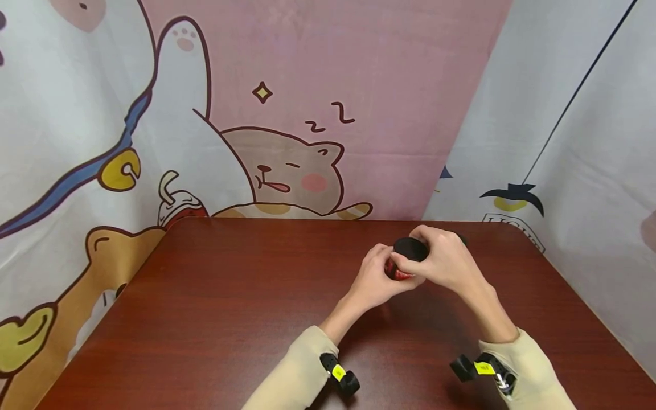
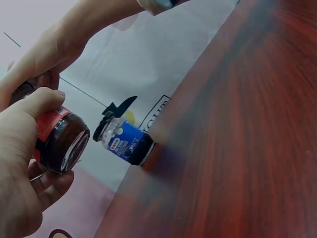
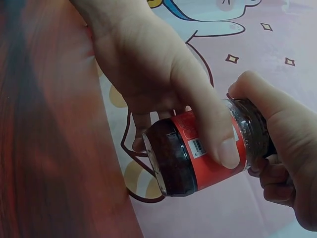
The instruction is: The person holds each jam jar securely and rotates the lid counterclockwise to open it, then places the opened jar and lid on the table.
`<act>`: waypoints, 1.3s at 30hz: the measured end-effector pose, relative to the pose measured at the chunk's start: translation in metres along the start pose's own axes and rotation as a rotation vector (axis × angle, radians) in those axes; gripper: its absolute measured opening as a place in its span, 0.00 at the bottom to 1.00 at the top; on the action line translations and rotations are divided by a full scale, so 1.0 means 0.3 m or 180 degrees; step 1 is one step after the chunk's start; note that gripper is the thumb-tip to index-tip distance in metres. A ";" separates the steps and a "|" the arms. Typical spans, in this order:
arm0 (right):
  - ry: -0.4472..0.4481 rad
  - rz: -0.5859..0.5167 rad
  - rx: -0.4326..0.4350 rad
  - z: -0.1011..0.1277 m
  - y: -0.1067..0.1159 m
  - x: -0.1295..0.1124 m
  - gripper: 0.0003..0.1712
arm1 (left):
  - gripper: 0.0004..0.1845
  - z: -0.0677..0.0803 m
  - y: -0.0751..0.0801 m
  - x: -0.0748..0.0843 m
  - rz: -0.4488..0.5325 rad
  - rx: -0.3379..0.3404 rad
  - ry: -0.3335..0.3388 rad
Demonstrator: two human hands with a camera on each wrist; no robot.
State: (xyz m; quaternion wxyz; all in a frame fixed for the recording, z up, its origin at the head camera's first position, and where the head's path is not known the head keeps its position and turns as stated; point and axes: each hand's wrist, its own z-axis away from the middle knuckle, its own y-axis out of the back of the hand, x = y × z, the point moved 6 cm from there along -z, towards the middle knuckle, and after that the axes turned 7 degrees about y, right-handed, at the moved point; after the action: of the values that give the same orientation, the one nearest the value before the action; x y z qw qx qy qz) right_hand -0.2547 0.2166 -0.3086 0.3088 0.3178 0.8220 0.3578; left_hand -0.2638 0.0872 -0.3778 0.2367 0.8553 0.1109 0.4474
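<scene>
A glass jar (image 3: 172, 161) with dark contents, a red label (image 3: 218, 173) and a black lid (image 1: 409, 248) is held above the table. My left hand (image 1: 376, 279) grips the jar's body, its thumb lying across the label in the right wrist view. With curled fingers and thumb, my right hand (image 1: 451, 259) grips the lid end. Whether the lid is loose cannot be seen. A second jar (image 2: 126, 143) with a blue label and dark lid stands on the table; in the head view my right hand hides most of it.
The brown wooden table (image 1: 230, 319) extends in front of me. Behind it hangs a cartoon-printed cloth (image 1: 400, 114), which continues along both sides. Small black devices with yellow tags, a left one (image 1: 339, 373) and a right one (image 1: 484, 368), are strapped over the cream sleeves.
</scene>
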 end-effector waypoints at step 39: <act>0.0181 -0.0032 -0.0117 -0.132 -0.117 -0.120 0.27 | 0.21 0.042 0.220 -0.100 -0.0385 0.0673 0.0221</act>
State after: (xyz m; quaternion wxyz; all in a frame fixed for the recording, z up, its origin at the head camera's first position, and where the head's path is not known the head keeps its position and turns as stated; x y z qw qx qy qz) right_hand -0.2724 0.1553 -0.3041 0.2928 0.2978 0.8253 0.3801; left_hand -0.2723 0.0142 -0.3722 0.1678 0.8512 0.2169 0.4475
